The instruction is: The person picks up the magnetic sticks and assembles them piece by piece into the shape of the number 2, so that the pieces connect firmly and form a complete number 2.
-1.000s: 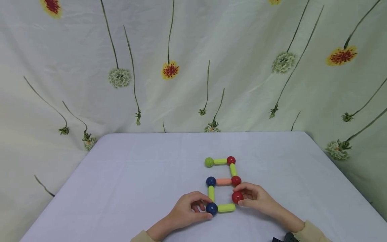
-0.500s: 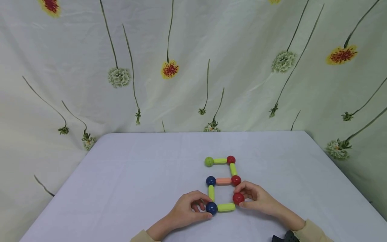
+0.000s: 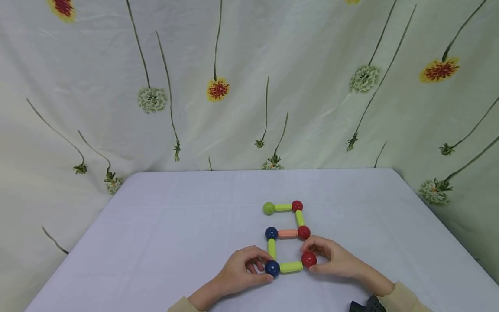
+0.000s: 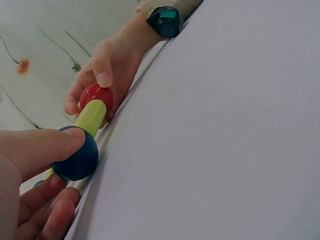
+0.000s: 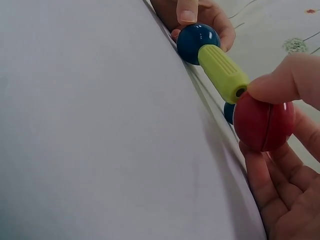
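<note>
My left hand [image 3: 247, 268] holds the near blue ball [image 3: 272, 268] between thumb and fingers at the front left corner of a figure of balls and rods. From that ball a yellow-green rod [image 3: 291, 266] runs right, and another yellow-green rod [image 3: 271, 249] runs back to a second blue ball [image 3: 271, 233]. My right hand [image 3: 333, 258] pinches a red ball [image 5: 262, 120] at the free end of the front rod. In the right wrist view the rod's end, with a dark hole, lies against or very close to that ball; contact is unclear.
Behind, a salmon rod [image 3: 287, 234] links the second blue ball to a red ball [image 3: 304, 232]. A yellow-green rod [image 3: 299, 218] leads back to another red ball [image 3: 297, 206], then a rod [image 3: 283, 207] to a green ball [image 3: 269, 208]. A white cloth covers the table [image 3: 175, 229].
My right hand has brought its red ball slightly toward me and to the right, down to the end of the front rod. The left hand has stayed at the blue ball.
</note>
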`<state>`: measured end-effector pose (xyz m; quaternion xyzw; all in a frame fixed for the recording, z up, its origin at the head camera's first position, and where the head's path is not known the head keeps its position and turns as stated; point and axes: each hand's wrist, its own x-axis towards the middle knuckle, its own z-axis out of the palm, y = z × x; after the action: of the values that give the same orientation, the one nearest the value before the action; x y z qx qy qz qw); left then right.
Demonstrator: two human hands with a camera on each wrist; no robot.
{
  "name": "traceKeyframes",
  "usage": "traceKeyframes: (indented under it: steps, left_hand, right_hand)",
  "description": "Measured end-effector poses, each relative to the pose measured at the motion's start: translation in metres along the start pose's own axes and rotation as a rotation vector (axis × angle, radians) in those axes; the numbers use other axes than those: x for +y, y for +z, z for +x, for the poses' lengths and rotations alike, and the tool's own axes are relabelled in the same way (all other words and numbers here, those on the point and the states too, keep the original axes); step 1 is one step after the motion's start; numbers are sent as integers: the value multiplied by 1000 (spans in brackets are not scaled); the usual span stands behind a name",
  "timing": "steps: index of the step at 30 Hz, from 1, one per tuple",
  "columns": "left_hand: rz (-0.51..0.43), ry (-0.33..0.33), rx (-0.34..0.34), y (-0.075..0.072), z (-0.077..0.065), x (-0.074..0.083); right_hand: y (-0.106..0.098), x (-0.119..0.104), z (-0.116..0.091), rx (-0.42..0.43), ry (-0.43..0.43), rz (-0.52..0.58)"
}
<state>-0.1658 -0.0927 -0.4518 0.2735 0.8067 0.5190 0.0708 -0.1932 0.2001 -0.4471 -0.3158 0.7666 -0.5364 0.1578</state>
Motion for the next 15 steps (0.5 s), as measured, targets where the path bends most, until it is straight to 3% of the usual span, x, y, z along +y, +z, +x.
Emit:
traceKeyframes:
  steps: [15]
  left_hand:
    - [10, -7, -1, 0, 0, 0]
  right_hand:
    - [1, -1, -1, -23, -32, -47]
